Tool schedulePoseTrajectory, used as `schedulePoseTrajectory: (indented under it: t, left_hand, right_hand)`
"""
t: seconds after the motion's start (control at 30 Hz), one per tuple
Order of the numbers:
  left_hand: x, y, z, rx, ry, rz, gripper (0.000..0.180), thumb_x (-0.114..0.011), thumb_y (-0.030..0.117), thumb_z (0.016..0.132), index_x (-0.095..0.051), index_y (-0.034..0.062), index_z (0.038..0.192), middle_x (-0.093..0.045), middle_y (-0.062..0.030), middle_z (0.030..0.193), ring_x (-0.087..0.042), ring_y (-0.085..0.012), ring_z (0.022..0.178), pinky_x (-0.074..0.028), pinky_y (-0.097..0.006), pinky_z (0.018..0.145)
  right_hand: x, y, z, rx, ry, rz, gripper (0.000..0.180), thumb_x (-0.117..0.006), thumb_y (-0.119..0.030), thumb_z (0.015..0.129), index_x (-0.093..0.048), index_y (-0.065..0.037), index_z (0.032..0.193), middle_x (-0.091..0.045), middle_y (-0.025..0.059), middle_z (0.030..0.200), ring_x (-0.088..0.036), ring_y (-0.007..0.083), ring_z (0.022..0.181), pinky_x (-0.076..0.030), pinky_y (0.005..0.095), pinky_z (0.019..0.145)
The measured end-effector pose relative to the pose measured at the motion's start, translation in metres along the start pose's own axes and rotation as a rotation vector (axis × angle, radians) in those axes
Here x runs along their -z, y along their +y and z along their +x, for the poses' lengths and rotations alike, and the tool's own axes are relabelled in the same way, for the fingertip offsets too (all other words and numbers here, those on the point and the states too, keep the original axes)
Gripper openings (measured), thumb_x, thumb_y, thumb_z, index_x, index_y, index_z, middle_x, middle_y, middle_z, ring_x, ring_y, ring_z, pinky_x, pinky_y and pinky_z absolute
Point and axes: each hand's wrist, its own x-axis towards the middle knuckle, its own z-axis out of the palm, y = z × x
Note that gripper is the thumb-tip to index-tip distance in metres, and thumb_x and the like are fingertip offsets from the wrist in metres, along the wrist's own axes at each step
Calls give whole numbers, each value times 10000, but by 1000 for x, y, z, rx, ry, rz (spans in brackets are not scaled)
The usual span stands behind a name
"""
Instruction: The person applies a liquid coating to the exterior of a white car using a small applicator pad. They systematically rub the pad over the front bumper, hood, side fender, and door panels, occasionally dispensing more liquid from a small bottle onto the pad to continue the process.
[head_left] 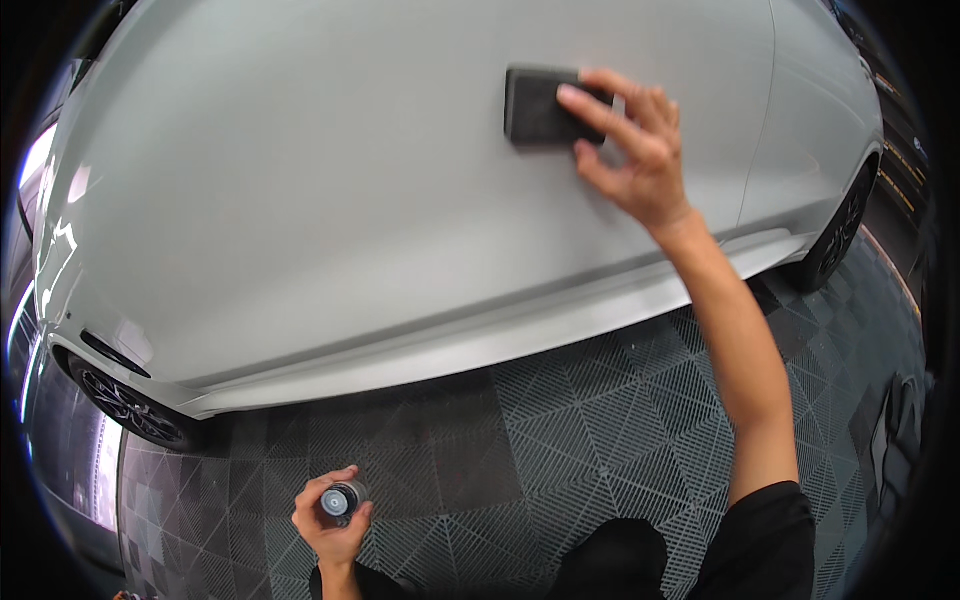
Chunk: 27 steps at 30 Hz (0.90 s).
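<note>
My right hand [640, 145] grips a black rectangular sponge block [540, 108] by its right end, fingers spread over its top and edges. The block lies flat against the pale silver-grey side panel of a car [330, 190]. Low in the view, above the floor, my left hand [328, 520] is wrapped round a small bottle [340, 500]. Its round top, pale in the middle with a dark rim, faces up at me; most of its body is hidden by the fingers and the viewing angle.
The car's sill [480, 345] juts out along the panel's bottom. Wheels show at the left [125, 405] and right [845, 230]. Ribbed grey tiles form the floor [600, 430]. Dark cloth-like material [895, 440] is at the far right. My knee [615, 560] shows at the bottom.
</note>
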Motion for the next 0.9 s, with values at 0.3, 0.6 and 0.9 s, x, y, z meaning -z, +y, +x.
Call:
schedulePoseTrajectory:
  t: [0.3,0.6,0.9]
  left_hand:
    - [-6,21,-17,-26,-63,35,560,-795,33,626,-497,20,1101,-660,-223,962,-679,-331,922,-557,-485,862]
    - [-12,34,-32,29,-78,149,554,-770,21,630,-483,22,1103,-651,-226,964,-672,-329,919,-548,-503,869]
    - [-24,37,-37,51,-87,199,524,-795,28,639,-493,16,1067,-667,-217,943,-683,-327,910,-551,-480,853]
  right_hand:
    - [7,-54,-151,-147,-113,86,613,-693,-37,574,-683,-320,1117,-596,-110,1186,-478,116,790,-334,275,723]
    - [-14,-57,-244,-56,-33,-40,499,-713,-54,714,-666,-398,1072,-572,-200,1090,-450,93,775,-337,251,759]
    - [-18,-52,-288,38,-151,-114,289,-659,-242,785,-677,-407,1021,-594,-210,1124,-473,93,824,-345,296,850]
